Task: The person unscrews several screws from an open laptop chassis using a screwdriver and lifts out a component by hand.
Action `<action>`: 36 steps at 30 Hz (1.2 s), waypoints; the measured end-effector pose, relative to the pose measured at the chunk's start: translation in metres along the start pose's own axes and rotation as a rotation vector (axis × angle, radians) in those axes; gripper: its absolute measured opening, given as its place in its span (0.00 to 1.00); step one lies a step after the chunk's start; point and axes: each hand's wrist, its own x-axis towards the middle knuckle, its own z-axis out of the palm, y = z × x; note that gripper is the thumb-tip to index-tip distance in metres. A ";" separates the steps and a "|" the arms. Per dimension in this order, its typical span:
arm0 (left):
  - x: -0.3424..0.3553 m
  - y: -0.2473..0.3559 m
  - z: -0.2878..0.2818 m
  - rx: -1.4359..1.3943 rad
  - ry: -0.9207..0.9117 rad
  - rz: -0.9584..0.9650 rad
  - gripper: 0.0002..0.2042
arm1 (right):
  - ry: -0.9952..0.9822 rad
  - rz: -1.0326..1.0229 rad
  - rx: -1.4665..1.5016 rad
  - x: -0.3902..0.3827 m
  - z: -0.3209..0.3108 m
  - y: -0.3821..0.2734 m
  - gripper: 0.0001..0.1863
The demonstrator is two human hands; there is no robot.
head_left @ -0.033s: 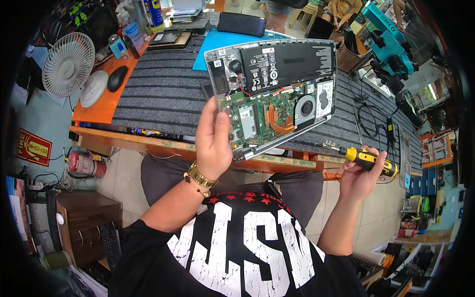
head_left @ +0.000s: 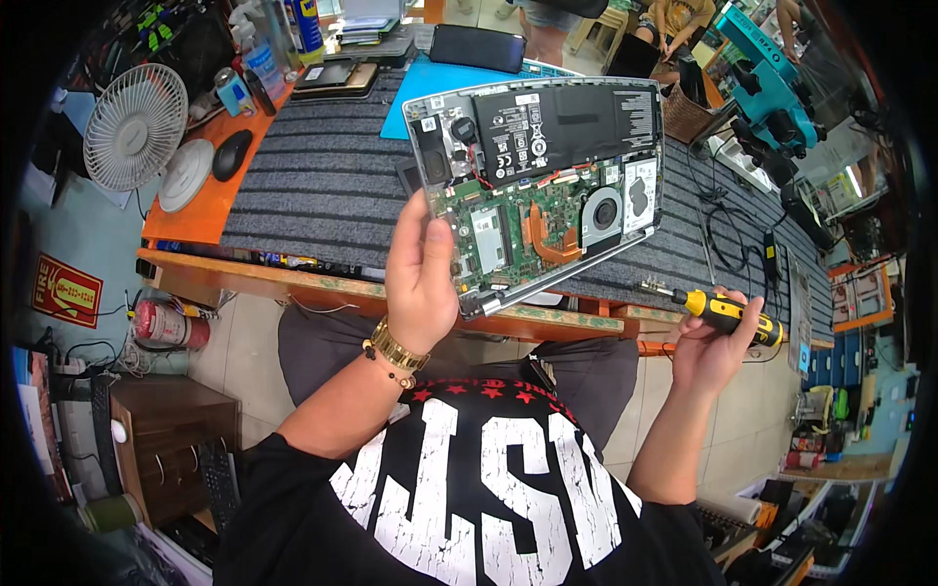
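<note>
My left hand (head_left: 422, 269) grips the left side of an opened laptop base (head_left: 479, 249), thumb on top and the other fingers mostly hidden beneath. The base is tilted, its insides facing me. A wide black battery (head_left: 576, 127) fills its far half. Nearer to me are a green circuit board, a copper heat pipe (head_left: 539, 234), a round fan (head_left: 604, 212) and a white-labelled drive (head_left: 639, 195). My right hand (head_left: 711, 352) is closed around a black-and-yellow screwdriver (head_left: 728, 313), apart from the laptop. Several small screws (head_left: 657, 284) appear to cling to its tip, which points left.
A grey striped mat (head_left: 313, 176) covers the workbench. Behind the laptop lie a blue mat (head_left: 415, 93) and a dark phone (head_left: 477, 47). A white fan (head_left: 135, 127) and black mouse (head_left: 233, 154) are at left. Black cables (head_left: 728, 210) and a teal microscope (head_left: 772, 93) stand right.
The screwdriver in my right hand has shifted very slightly to the right. My left hand and the laptop base stay in place.
</note>
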 end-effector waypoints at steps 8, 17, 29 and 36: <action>-0.001 -0.002 0.001 -0.042 0.076 -0.088 0.22 | 0.092 0.167 0.008 0.034 -0.031 0.011 0.24; -0.003 -0.002 -0.001 -0.069 0.041 -0.061 0.22 | 0.066 0.336 -0.339 0.117 -0.044 0.009 0.29; 0.003 -0.004 -0.004 -0.167 0.033 -0.107 0.25 | -0.088 0.370 -1.050 0.169 -0.024 0.008 0.27; 0.004 -0.006 -0.008 -0.262 0.051 -0.182 0.27 | -0.165 0.390 -1.222 0.182 -0.010 0.006 0.25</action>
